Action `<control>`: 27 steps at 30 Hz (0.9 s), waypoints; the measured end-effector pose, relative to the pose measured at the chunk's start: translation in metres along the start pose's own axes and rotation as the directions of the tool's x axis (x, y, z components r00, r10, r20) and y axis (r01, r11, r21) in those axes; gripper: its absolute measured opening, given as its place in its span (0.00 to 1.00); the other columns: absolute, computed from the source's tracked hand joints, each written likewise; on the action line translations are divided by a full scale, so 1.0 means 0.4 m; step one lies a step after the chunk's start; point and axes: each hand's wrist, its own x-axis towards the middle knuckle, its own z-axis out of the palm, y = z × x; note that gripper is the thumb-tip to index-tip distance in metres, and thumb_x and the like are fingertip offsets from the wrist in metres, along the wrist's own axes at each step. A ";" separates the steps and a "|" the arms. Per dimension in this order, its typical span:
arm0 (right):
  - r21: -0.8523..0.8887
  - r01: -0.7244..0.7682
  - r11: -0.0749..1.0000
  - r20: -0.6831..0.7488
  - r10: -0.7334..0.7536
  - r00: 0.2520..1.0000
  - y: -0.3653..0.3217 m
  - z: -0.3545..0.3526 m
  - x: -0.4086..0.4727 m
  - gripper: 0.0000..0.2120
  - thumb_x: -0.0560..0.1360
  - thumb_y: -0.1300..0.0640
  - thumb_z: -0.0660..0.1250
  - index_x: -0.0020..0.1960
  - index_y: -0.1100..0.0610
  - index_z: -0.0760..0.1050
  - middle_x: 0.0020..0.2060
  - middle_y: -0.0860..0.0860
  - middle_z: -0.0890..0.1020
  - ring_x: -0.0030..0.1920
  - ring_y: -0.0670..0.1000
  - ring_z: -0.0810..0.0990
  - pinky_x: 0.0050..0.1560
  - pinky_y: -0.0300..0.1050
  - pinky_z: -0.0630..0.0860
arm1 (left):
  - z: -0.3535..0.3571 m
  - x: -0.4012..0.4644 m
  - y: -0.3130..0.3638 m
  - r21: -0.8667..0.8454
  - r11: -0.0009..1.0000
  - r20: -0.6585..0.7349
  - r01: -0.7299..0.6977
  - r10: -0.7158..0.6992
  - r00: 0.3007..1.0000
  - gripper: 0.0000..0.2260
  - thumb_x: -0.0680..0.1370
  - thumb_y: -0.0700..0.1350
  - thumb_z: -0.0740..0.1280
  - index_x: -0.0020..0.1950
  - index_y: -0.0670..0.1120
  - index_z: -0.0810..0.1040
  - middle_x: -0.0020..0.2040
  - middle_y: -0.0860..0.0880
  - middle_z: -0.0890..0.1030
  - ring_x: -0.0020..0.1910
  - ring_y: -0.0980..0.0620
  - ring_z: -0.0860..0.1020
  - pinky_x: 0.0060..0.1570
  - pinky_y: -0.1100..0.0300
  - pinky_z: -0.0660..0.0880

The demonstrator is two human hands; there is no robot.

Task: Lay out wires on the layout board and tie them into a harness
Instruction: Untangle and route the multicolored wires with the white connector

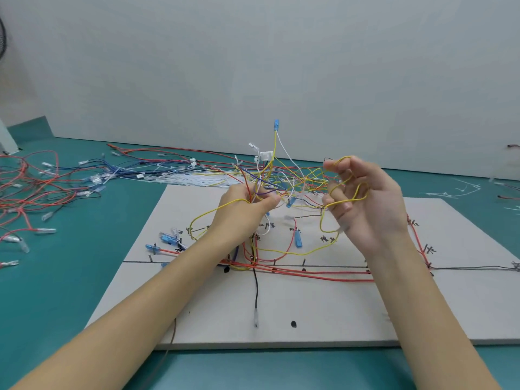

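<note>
Red wires laid (323,274): several already follow the black guide line across the layout board (323,311).
Left hand (242,212): fingers curled around a tangled bundle (281,181) held above the board's far edge.
Right hand (363,198): fingers hooked through a yellow wire (353,197), teasing it loose.
Left to do: judged early; untangling, routing and all tying remain.
Spare wires (42,187): heaped on the green table (70,277).

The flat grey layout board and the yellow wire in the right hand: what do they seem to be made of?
The flat grey layout board looks like matte fibreboard or dense foam board: dull surface, thick plain edge, handwritten ink marks. The thin yellow wire looped over the right hand seems plastic-insulated: smooth, slightly glossy, bending in soft curves. Its core is not visible.
</note>
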 end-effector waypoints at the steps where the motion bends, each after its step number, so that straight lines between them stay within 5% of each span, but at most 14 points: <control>1: 0.052 -0.015 0.999 0.005 0.015 1.000 0.000 -0.001 0.000 0.13 0.75 0.57 0.61 0.34 0.57 0.79 0.41 0.53 0.83 0.20 0.47 0.62 0.25 0.37 0.70 | 0.000 0.000 -0.001 -0.003 1.000 0.012 0.007 -0.007 1.000 0.08 0.72 0.51 0.73 0.38 0.50 0.79 0.32 0.56 0.79 0.34 0.57 0.76 0.36 0.61 0.70; 6: 0.276 -0.079 0.958 0.026 0.074 0.997 -0.007 -0.028 0.005 0.11 0.73 0.58 0.62 0.33 0.56 0.76 0.37 0.51 0.78 0.19 0.45 0.60 0.25 0.33 0.57 | -0.001 0.004 0.003 -0.041 0.998 0.022 0.043 -0.042 0.999 0.10 0.72 0.48 0.72 0.34 0.50 0.74 0.29 0.56 0.71 0.31 0.52 0.68 0.34 0.59 0.64; 10: 0.334 -0.116 0.935 0.079 0.095 0.992 -0.007 -0.038 0.008 0.12 0.73 0.57 0.60 0.32 0.57 0.73 0.33 0.50 0.74 0.19 0.45 0.55 0.20 0.35 0.65 | 0.002 0.001 0.007 -0.052 0.998 0.016 0.045 -0.044 0.999 0.09 0.72 0.48 0.72 0.33 0.49 0.75 0.29 0.55 0.72 0.31 0.53 0.69 0.34 0.60 0.65; 13: 0.118 -0.143 0.983 0.027 0.141 0.990 -0.004 -0.041 0.014 0.13 0.74 0.57 0.59 0.30 0.55 0.67 0.29 0.49 0.68 0.17 0.46 0.57 0.20 0.37 0.65 | 0.002 -0.005 0.010 -0.075 0.997 0.030 0.006 -0.004 1.000 0.08 0.72 0.46 0.72 0.35 0.49 0.77 0.32 0.54 0.78 0.32 0.53 0.72 0.32 0.62 0.67; 16: -0.320 -0.193 0.928 -0.130 0.159 0.979 0.012 -0.039 0.021 0.17 0.76 0.55 0.62 0.30 0.52 0.63 0.25 0.47 0.59 0.18 0.47 0.55 0.22 0.39 0.65 | -0.002 -0.005 0.014 -0.166 0.986 0.060 -0.028 0.039 0.997 0.08 0.73 0.44 0.73 0.38 0.48 0.76 0.45 0.49 0.85 0.44 0.52 0.82 0.44 0.64 0.72; 20: -0.854 -0.167 0.493 -0.160 0.057 0.985 0.059 -0.033 0.014 0.15 0.73 0.47 0.71 0.35 0.56 0.75 0.20 0.41 0.66 0.20 0.47 0.63 0.21 0.40 0.66 | 0.006 -0.002 0.006 -0.183 0.980 0.079 -0.071 0.087 0.993 0.09 0.71 0.49 0.73 0.38 0.49 0.74 0.42 0.50 0.83 0.45 0.49 0.81 0.52 0.57 0.73; 22: -0.904 -0.140 0.404 -0.122 0.069 0.990 0.075 -0.028 0.008 0.16 0.71 0.43 0.72 0.37 0.55 0.79 0.20 0.42 0.66 0.21 0.50 0.65 0.21 0.40 0.67 | 0.010 0.000 0.004 -0.185 0.980 0.099 -0.079 0.099 0.990 0.08 0.70 0.51 0.70 0.38 0.50 0.74 0.36 0.55 0.79 0.40 0.53 0.78 0.49 0.57 0.71; 26: -0.850 -0.059 0.523 -0.001 0.110 0.994 0.072 -0.014 0.005 0.12 0.74 0.47 0.71 0.40 0.55 0.83 0.21 0.39 0.68 0.23 0.46 0.61 0.19 0.38 0.66 | 0.007 0.004 0.002 -0.232 0.970 0.142 -0.071 0.106 0.984 0.06 0.78 0.48 0.68 0.43 0.49 0.78 0.44 0.49 0.84 0.45 0.55 0.82 0.53 0.56 0.74; 27: -0.855 -0.045 0.517 0.017 0.115 0.993 0.070 -0.013 0.005 0.10 0.74 0.49 0.71 0.41 0.56 0.83 0.21 0.38 0.69 0.23 0.46 0.61 0.19 0.38 0.66 | 0.007 0.003 0.004 -0.219 0.974 0.135 -0.061 0.092 0.987 0.07 0.79 0.48 0.66 0.45 0.47 0.79 0.46 0.48 0.85 0.39 0.60 0.81 0.47 0.57 0.75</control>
